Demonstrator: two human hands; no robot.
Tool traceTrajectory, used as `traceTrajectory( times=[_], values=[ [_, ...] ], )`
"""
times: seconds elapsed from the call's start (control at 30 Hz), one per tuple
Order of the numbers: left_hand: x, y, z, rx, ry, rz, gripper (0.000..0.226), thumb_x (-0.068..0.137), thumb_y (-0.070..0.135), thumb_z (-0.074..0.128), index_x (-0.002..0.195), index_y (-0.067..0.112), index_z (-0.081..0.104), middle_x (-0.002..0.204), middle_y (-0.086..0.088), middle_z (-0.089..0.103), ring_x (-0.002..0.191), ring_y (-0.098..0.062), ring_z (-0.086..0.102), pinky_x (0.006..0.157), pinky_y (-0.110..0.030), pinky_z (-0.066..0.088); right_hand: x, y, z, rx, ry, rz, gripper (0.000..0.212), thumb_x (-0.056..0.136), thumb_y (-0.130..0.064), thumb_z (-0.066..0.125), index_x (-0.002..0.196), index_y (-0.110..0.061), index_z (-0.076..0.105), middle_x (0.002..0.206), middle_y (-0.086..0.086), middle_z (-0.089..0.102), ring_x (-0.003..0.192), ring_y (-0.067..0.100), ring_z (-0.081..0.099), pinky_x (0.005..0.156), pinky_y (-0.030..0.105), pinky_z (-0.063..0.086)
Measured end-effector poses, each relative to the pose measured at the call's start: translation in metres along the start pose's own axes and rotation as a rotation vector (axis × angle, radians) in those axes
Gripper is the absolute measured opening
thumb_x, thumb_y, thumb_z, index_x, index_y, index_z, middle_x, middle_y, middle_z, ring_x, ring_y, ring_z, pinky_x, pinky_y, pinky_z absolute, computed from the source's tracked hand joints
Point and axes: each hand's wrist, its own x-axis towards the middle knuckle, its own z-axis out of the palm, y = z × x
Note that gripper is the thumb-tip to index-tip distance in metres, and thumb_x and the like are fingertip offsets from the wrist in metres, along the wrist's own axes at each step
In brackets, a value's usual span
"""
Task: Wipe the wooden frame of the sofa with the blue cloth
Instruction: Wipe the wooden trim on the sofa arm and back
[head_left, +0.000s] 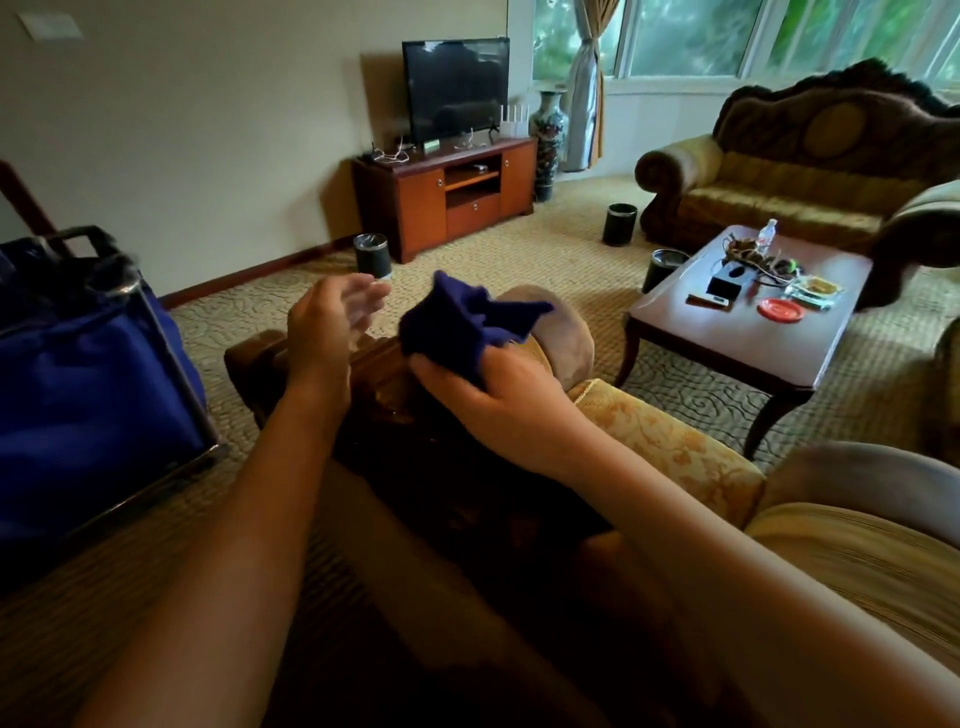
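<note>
My right hand (493, 387) grips a bunched dark blue cloth (462, 325) above the sofa's rolled armrest. Loose corners of the cloth stick up and to the right. My left hand (327, 325) hovers just left of the cloth with straight, relaxed fingers, blurred and holding nothing. Below both hands runs the dark carved wooden frame (384, 384) of the sofa arm, partly hidden by my forearms. The gold patterned upholstery (670, 441) lies to the right of it.
A blue fabric cart (78, 384) with a metal frame stands at the left. A wooden coffee table (727, 332) with clutter sits to the right. Small black bins (372, 255) stand on the carpet. A TV cabinet (447, 195) and another sofa (789, 171) lie beyond.
</note>
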Motion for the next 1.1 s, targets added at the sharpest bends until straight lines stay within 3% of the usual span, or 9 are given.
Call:
traceTrajectory(
  times=[0.17, 0.23, 0.33, 0.43, 0.53, 0.7, 0.9, 1.03, 1.1],
  values=[
    [0.010, 0.021, -0.029, -0.370, -0.343, -0.250, 0.046, 0.100, 0.036, 0.027, 0.101, 0.003, 0.060, 0.102, -0.015, 0.069, 0.096, -0.028, 0.065, 0.083, -0.036, 0.054, 0.051, -0.041, 0.031, -0.617, -0.108, -0.016, 0.040, 0.092, -0.059, 0.037, 0.096, -0.027, 0.060, 0.097, -0.004, 0.063, 0.094, 0.018, 0.056, 0.090, 0.037, 0.036],
    [0.017, 0.026, -0.049, -0.228, -0.492, -0.235, 0.044, 0.099, 0.037, 0.031, 0.103, 0.005, 0.061, 0.102, -0.013, 0.070, 0.094, -0.023, 0.067, 0.080, -0.031, 0.054, 0.069, -0.046, 0.035, -0.682, -0.227, 0.042, 0.041, 0.091, -0.058, 0.039, 0.113, -0.029, 0.058, 0.110, -0.004, 0.061, 0.104, 0.020, 0.054, 0.093, 0.040, 0.035],
    [0.034, 0.024, -0.073, 0.199, -0.633, -0.121, 0.029, 0.097, 0.032, 0.044, 0.110, 0.014, 0.063, 0.107, -0.004, 0.067, 0.093, -0.015, 0.064, 0.075, -0.027, 0.051, 0.100, -0.044, 0.043, -0.657, -0.453, 0.162, 0.042, 0.093, -0.052, 0.045, 0.126, -0.026, 0.052, 0.111, -0.004, 0.057, 0.100, 0.017, 0.050, 0.091, 0.034, 0.039],
    [0.056, 0.014, -0.088, 0.548, -0.679, 0.076, 0.021, 0.096, 0.023, 0.054, 0.115, 0.020, 0.062, 0.107, 0.007, 0.063, 0.100, -0.008, 0.059, 0.083, -0.018, 0.047, 0.136, -0.032, 0.070, -0.741, -0.581, 0.212, 0.055, 0.090, -0.051, 0.051, 0.137, -0.023, 0.046, 0.132, 0.002, 0.053, 0.119, 0.022, 0.050, 0.104, 0.038, 0.037],
    [0.074, 0.006, -0.096, 0.644, -0.685, 0.161, 0.026, 0.095, 0.018, 0.055, 0.120, 0.015, 0.062, 0.113, 0.004, 0.062, 0.106, -0.008, 0.056, 0.082, -0.014, 0.042, 0.159, -0.021, 0.091, -0.746, -0.633, 0.350, 0.058, 0.085, -0.054, 0.056, 0.134, -0.024, 0.049, 0.125, 0.001, 0.056, 0.114, 0.024, 0.052, 0.100, 0.035, 0.039],
    [0.094, 0.002, -0.102, 0.616, -0.788, 0.156, 0.027, 0.094, 0.007, 0.054, 0.121, 0.010, 0.059, 0.116, -0.004, 0.061, 0.102, -0.012, 0.056, 0.078, -0.011, 0.045, 0.161, -0.023, 0.095, -0.777, -0.542, 0.446, 0.060, 0.080, -0.058, 0.061, 0.126, -0.021, 0.052, 0.107, 0.000, 0.059, 0.097, 0.020, 0.056, 0.091, 0.036, 0.046],
    [0.099, -0.006, -0.117, 0.546, -0.990, 0.211, 0.027, 0.090, 0.009, 0.062, 0.116, 0.013, 0.057, 0.111, 0.001, 0.059, 0.103, -0.007, 0.056, 0.086, -0.014, 0.047, 0.123, -0.050, 0.105, -1.107, -0.428, 0.404, 0.068, 0.080, -0.070, 0.051, 0.131, -0.026, 0.044, 0.125, 0.004, 0.053, 0.113, 0.025, 0.052, 0.093, 0.039, 0.039],
    [0.105, -0.020, -0.126, 0.550, -0.965, 0.357, 0.027, 0.089, 0.009, 0.063, 0.114, 0.009, 0.054, 0.110, 0.001, 0.057, 0.103, -0.008, 0.054, 0.081, -0.003, 0.041, 0.138, -0.044, 0.124, -1.159, -0.369, 0.476, 0.084, 0.078, -0.075, 0.047, 0.140, -0.020, 0.034, 0.124, 0.010, 0.054, 0.108, 0.028, 0.055, 0.090, 0.038, 0.041],
    [0.113, -0.028, -0.131, 0.585, -0.891, 0.430, 0.023, 0.089, 0.007, 0.061, 0.112, 0.009, 0.055, 0.107, 0.003, 0.058, 0.100, -0.009, 0.055, 0.081, -0.008, 0.042, 0.150, -0.036, 0.140, -1.166, -0.317, 0.474, 0.093, 0.075, -0.076, 0.049, 0.144, -0.017, 0.027, 0.122, 0.012, 0.055, 0.104, 0.028, 0.057, 0.084, 0.038, 0.044]
  ],
)
